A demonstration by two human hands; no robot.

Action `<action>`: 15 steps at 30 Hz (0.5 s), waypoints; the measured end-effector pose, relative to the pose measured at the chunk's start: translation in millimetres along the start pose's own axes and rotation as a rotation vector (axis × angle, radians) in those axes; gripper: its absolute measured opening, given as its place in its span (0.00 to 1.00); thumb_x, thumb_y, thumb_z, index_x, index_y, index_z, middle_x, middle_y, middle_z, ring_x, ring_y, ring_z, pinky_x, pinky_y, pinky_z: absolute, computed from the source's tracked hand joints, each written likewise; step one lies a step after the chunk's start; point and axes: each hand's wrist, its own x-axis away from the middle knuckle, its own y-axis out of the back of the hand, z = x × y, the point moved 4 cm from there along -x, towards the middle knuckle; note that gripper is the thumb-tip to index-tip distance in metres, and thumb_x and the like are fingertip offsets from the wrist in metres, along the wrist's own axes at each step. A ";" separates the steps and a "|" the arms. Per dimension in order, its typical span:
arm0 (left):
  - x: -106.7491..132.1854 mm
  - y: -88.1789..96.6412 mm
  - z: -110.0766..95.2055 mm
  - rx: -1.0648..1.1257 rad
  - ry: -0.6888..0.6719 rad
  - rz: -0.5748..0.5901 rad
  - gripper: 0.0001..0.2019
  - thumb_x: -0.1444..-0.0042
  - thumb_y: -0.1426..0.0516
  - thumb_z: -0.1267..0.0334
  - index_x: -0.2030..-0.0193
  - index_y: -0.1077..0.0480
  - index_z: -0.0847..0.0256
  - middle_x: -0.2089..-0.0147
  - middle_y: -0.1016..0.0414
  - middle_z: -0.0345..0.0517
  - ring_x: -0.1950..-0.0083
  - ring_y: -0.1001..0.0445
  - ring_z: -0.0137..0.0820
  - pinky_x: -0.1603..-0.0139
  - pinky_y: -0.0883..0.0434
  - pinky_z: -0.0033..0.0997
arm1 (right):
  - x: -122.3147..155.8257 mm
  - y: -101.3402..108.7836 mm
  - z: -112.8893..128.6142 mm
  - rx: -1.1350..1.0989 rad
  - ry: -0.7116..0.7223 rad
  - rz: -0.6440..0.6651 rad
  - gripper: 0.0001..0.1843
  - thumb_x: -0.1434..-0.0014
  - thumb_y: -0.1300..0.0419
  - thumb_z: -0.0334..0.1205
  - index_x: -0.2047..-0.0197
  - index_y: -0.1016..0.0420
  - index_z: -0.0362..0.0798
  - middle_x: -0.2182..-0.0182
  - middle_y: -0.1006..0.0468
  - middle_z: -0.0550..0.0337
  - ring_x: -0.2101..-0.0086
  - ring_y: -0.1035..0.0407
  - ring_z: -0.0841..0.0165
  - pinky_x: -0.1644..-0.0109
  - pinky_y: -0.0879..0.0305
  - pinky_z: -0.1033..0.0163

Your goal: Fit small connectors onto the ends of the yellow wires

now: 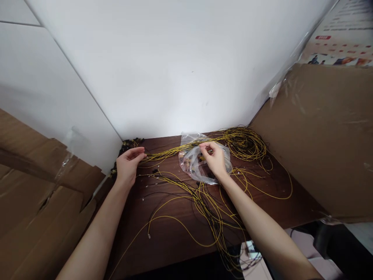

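My left hand [128,165] is closed in a pinch at the left end of a stretched bundle of thin yellow and black wires [166,152]. Thumb and fingertips of my right hand [215,160] are pressed together on wire farther along the same bundle, above a clear plastic bag [190,165]. Exactly how many strands each pinch holds is too fine to see. Small yellow and black parts show through the bag. Nearer to me, a second loose bunch of yellow and black wires [201,202] fans out, with small pale tips on several ends.
A large wire coil [244,144] lies at the back right of the dark wooden table [171,243]. Black connectors [126,146] cluster at the back left corner. Cardboard stands at left [37,217] and right [314,147], and a white wall [163,70] closes the back.
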 end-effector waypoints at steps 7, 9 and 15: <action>4.8 -3.1 -6.8 -0.219 -0.196 -0.030 0.09 0.57 0.40 0.65 0.67 0.26 0.64 0.67 0.25 0.44 0.69 0.29 0.28 0.64 0.30 0.29 | 3.2 -4.2 7.1 -0.059 0.018 0.047 0.07 0.45 0.45 0.35 0.64 0.27 0.46 0.68 0.25 0.57 0.67 0.31 0.67 0.65 0.36 0.63; 15.4 -11.7 -17.1 -0.395 -0.358 -0.016 0.07 0.51 0.43 0.65 0.66 0.26 0.63 0.67 0.25 0.44 0.66 0.29 0.29 0.63 0.30 0.29 | 5.7 -6.2 13.2 -0.072 0.053 0.070 0.07 0.45 0.45 0.35 0.64 0.27 0.46 0.68 0.25 0.57 0.67 0.31 0.67 0.67 0.37 0.64; 60.4 -51.6 -35.8 -0.739 -0.848 0.293 0.09 0.46 0.45 0.67 0.59 0.28 0.60 0.60 0.27 0.46 0.56 0.31 0.33 0.52 0.33 0.36 | 14.1 -15.2 28.8 -0.128 0.131 0.209 0.06 0.44 0.44 0.35 0.64 0.27 0.48 0.69 0.25 0.59 0.68 0.32 0.69 0.66 0.36 0.64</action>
